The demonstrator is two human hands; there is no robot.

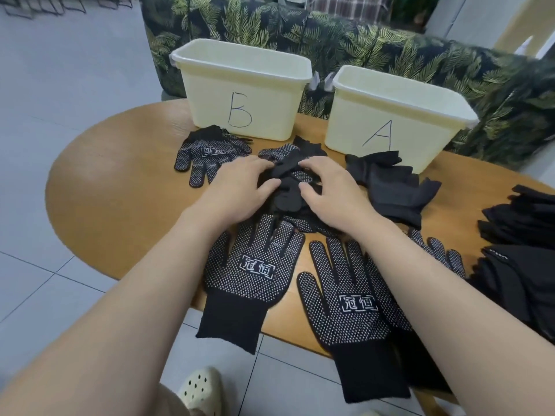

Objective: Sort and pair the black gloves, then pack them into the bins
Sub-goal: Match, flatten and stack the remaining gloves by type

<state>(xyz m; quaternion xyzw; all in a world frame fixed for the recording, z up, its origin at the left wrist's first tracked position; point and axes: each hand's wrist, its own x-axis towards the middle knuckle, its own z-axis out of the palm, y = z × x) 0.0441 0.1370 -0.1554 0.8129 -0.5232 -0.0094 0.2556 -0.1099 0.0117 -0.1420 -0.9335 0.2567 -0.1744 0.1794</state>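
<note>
On the tabletop (120, 181), my left hand (240, 187) and right hand (327, 187) pinch tangled gloves (288, 187) with curled fingers; I risk mismatching dotted and plain ones.

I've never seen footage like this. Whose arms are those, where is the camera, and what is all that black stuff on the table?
No machine here: a person wears a camera on the head, looking down at their own bare arms. The left hand and right hand both grip a small heap of black gloves mid-table. More dotted gloves lie flat nearer the person on the wooden table, and plain black ones to the right. Behind stand two pale bins, marked B and A.
</note>
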